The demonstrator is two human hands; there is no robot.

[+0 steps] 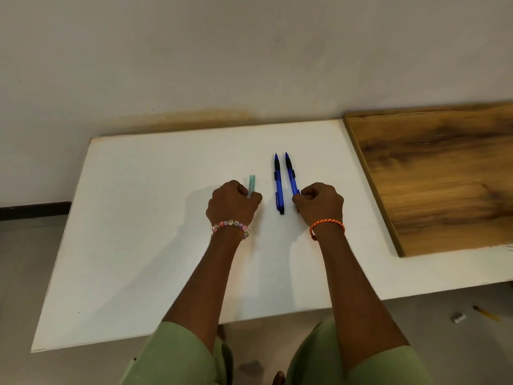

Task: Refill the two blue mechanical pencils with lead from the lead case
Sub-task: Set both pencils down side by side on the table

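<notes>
Two blue mechanical pencils lie side by side on the white board point(144, 245), tips pointing away from me. The left pencil point(278, 184) lies free between my hands. My right hand point(319, 204) has its fingers curled round the near end of the right pencil point(291, 175). My left hand point(231, 202) grips the lower part of the pale green lead case point(251, 184), whose top sticks out beyond my fingers. Both hands rest low on the board.
A brown wooden board point(438, 173) lies over the white board's right side. A white wall rises just behind. On the floor at the lower right lie a small metal sharpener point(458, 318) and a yellow pencil point(487, 314).
</notes>
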